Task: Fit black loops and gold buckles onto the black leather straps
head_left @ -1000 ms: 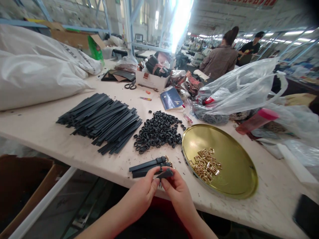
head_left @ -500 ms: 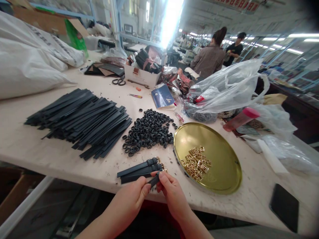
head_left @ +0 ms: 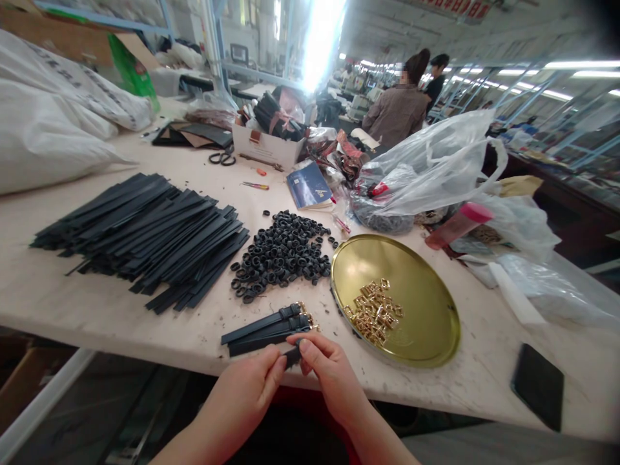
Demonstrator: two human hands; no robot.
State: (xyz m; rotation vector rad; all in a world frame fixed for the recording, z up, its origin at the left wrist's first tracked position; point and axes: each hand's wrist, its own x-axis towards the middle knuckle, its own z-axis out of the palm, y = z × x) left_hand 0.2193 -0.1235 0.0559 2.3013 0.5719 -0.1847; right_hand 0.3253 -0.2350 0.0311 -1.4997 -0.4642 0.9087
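Left hand and right hand pinch a dark strap at the near edge of the table. Step in hand: apparently working the strap's end; the next move calls for a firm two-handed hold. Beyond: buckled straps, then keeper loops and buckles on a gold tray.

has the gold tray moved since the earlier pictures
No: judged against the blue book, the gold tray keeps its place; only the view has shifted.
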